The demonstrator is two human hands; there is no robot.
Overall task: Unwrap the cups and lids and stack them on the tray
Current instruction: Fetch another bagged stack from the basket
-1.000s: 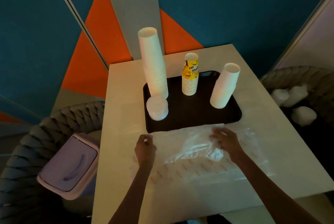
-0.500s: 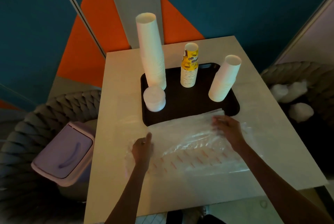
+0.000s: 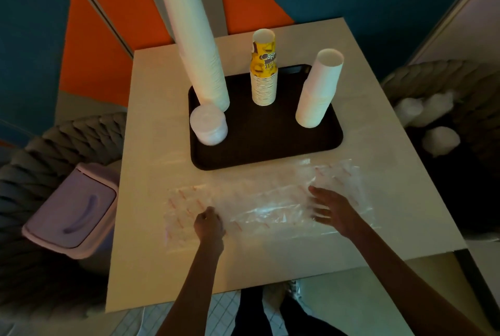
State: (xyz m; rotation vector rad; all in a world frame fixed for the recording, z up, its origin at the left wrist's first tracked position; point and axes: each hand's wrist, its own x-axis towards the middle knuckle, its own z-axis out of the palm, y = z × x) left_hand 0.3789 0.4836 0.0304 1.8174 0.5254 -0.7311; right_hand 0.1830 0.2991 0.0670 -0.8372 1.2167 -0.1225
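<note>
A dark tray [image 3: 270,143] on the white table [image 3: 151,146] carries a tall stack of white cups [image 3: 194,43] at its left, a shorter stack topped by a yellow printed cup [image 3: 264,67] in the middle, and another white stack [image 3: 319,89] at the right. A low pile of white lids [image 3: 208,124] stands at the tray's front left corner. In front of the tray a clear plastic wrapper with red print [image 3: 259,205] lies flat. My left hand [image 3: 208,224] is closed and pinches its left part. My right hand [image 3: 330,211] rests flat on its right part, fingers spread.
A pale lidded bin [image 3: 70,211] stands on the floor left of the table, beside a woven grey chair [image 3: 54,143]. A second woven chair at the right holds crumpled white wrappers [image 3: 441,140]. The wall behind is blue and orange.
The wrapper has come off the tray's front edge and now lies flatter and nearer to me. Both hands have drawn back towards me with it; the view has shifted.
</note>
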